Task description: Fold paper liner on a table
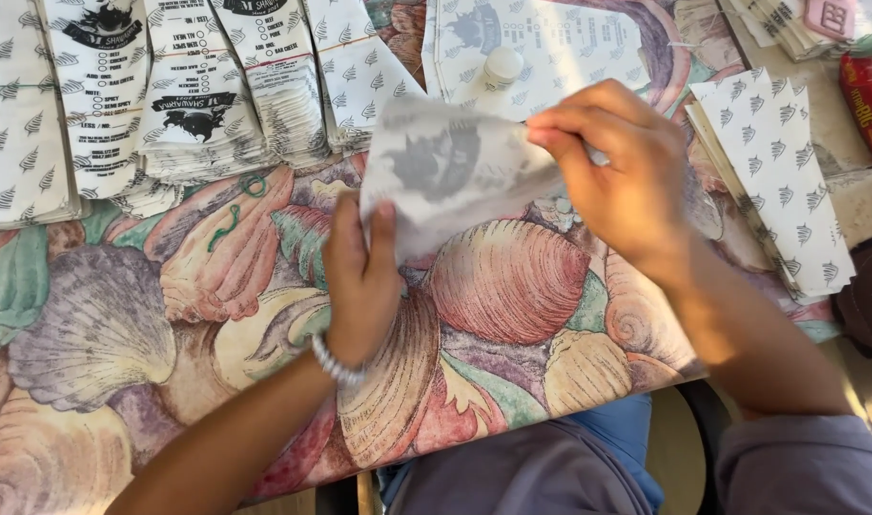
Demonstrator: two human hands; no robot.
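Observation:
Both my hands hold one white printed paper sheet (450, 172) above the table, partly folded and blurred. My left hand (359, 277) pinches its lower left corner, with a beaded bracelet on the wrist. My right hand (612, 176) grips the sheet's right edge with the fingers closed over it. Under the sheet lies a tablecloth (169, 315) printed with large shells.
Fanned stacks of printed paper bags (197, 95) lie along the far left. Another stack of patterned paper (779, 181) lies at the right. A small white bottle cap (502, 67) rests on flat sheets behind. A red packet (870, 100) sits at the far right edge.

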